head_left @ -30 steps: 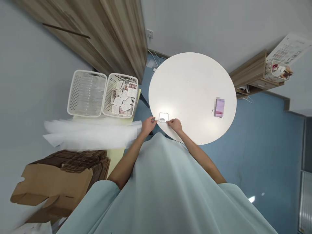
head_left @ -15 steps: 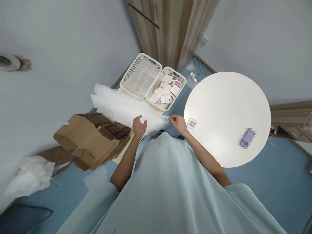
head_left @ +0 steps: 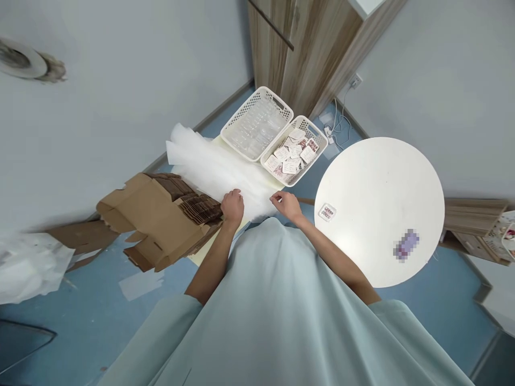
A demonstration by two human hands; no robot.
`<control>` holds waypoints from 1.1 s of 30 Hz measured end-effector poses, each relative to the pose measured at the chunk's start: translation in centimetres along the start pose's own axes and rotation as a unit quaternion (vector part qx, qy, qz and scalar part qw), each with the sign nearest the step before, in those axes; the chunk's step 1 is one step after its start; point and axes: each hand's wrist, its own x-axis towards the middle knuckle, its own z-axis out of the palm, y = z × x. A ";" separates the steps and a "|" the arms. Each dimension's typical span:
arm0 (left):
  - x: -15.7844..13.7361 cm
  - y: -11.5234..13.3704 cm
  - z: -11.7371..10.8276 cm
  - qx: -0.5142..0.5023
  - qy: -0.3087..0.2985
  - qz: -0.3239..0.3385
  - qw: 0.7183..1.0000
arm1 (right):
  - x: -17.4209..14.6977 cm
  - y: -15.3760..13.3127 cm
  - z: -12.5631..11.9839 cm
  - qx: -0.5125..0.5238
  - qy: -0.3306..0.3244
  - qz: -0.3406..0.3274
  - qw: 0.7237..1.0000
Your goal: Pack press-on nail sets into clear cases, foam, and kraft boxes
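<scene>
A stack of thin white packing-foam sheets spreads in front of me, its far end curled up. My left hand lies back up on the sheets near the cardboard boxes, fingers resting on the foam and holding nothing that I can see. At the sheets' right edge my right hand is closed in a pinch, thumb against fingertips, on a foam edge. Just beyond the foam stand a white basket of clear plastic packs and a second white basket holding several small printed packs.
Folded brown cardboard boxes are stacked on the left. To the right stands a round white table carrying a small clear pack and a blurred purple item. Cables lie by the wooden cabinet.
My view has shifted, so the baskets and table appear further right. My left hand has come down onto the foam with its thumb and fingers closer together. The right hand stays pinched at the edge.
</scene>
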 end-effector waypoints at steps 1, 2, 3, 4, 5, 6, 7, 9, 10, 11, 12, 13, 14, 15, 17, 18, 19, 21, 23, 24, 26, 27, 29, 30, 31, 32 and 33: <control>-0.1 -0.1 0.0 -0.005 0.002 0.001 1.000 | 0.0 -0.2 0.0 -0.002 -0.002 0.000 1.000; -0.2 -0.1 -0.1 -0.007 0.008 0.001 1.000 | 0.0 -0.3 0.0 -0.003 -0.005 -0.002 1.000; -0.3 -0.2 -0.1 -0.008 0.017 0.000 1.000 | 0.1 -0.5 0.0 -0.004 -0.008 -0.005 1.000; -0.3 -0.2 -0.2 -0.006 0.025 -0.001 1.000 | 0.1 -0.6 0.1 -0.004 -0.012 -0.008 1.000; -0.4 -0.2 -0.2 -0.005 0.029 -0.002 1.000 | 0.1 -0.8 0.1 -0.005 -0.015 -0.013 1.000; -0.4 -0.1 -0.2 -0.004 0.026 -0.005 1.000 | 0.1 -1.0 0.1 -0.007 -0.019 -0.018 1.000; -0.4 -0.1 -0.2 -0.005 0.018 -0.007 1.000 | 0.1 -1.1 0.1 -0.011 -0.022 -0.023 0.999; -0.5 0.0 -0.2 -0.008 -0.008 -0.011 1.000 | 0.0 -1.3 0.1 -0.019 -0.025 -0.028 0.999; -0.6 0.1 -0.1 -0.009 -0.015 -0.012 1.000 | 0.0 -1.4 0.1 -0.022 -0.026 -0.031 0.999; -0.8 0.1 -0.1 -0.010 -0.013 -0.011 1.000 | -0.1 -1.4 0.1 -0.024 -0.028 -0.034 0.999; -0.9 0.2 0.0 -0.010 -0.004 -0.007 1.000 | -0.2 -1.4 0.1 -0.024 -0.029 -0.037 0.999; -1.1 0.3 0.0 -0.009 0.010 -0.003 1.000 | -0.2 -1.5 0.0 -0.024 -0.031 -0.041 0.998; -1.3 0.4 0.1 -0.007 0.024 0.002 1.000 | -0.3 -1.5 0.0 -0.024 -0.033 -0.046 0.998; -1.4 0.5 0.1 -0.004 0.033 0.005 0.999 | -0.4 -1.5 0.0 -0.026 -0.035 -0.049 0.998; -1.7 0.6 0.1 0.003 0.030 0.006 1.000 | -0.7 -1.6 -0.1 -0.032 -0.036 -0.051 0.998; -1.8 0.7 0.1 0.004 0.023 0.004 1.000 | -0.8 -1.7 -0.1 -0.035 -0.038 -0.052 0.997; -1.8 0.7 0.0 0.002 0.014 0.001 1.000 | -1.0 -1.8 -0.1 -0.038 -0.039 -0.052 0.997; -2.0 0.7 -0.3 -0.021 -0.002 -0.012 1.000 | -1.2 -2.0 -0.3 -0.043 -0.041 -0.055 0.997; -2.2 0.6 -0.8 -0.063 -0.010 -0.027 0.998 | -1.5 -2.2 -0.4 -0.046 -0.046 -0.060 0.996; -2.5 0.6 -1.1 -0.086 -0.007 -0.031 0.996 | -1.6 -2.4 -0.4 -0.048 -0.048 -0.063 0.996; -3.1 0.8 -1.9 -0.132 0.011 -0.028 0.991 | -1.7 -2.7 -0.5 -0.045 -0.053 -0.064 0.996; -3.6 1.1 -2.5 -0.154 0.023 -0.025 0.987 | -1.7 -3.0 -0.6 -0.041 -0.054 -0.065 0.996; -4.7 2.1 -3.8 -0.200 0.048 -0.019 0.978 | -1.7 -3.5 -0.8 -0.031 -0.053 -0.074 0.995; -5.4 2.8 -4.6 -0.222 0.060 -0.011 0.973 | -1.8 -3.8 -0.9 -0.024 -0.050 -0.085 0.995; -6.0 3.6 -5.2 -0.242 0.070 0.005 0.968 | -1.9 -4.0 -1.1 -0.016 -0.044 -0.099 0.994; -6.7 4.5 -5.9 -0.259 0.081 0.024 0.962 | -2.0 -4.2 -1.4 -0.003 -0.035 -0.114 0.993; -7.3 5.5 -6.4 -0.273 0.091 0.044 0.957 | -2.3 -4.3 -1.7 0.013 -0.023 -0.126 0.992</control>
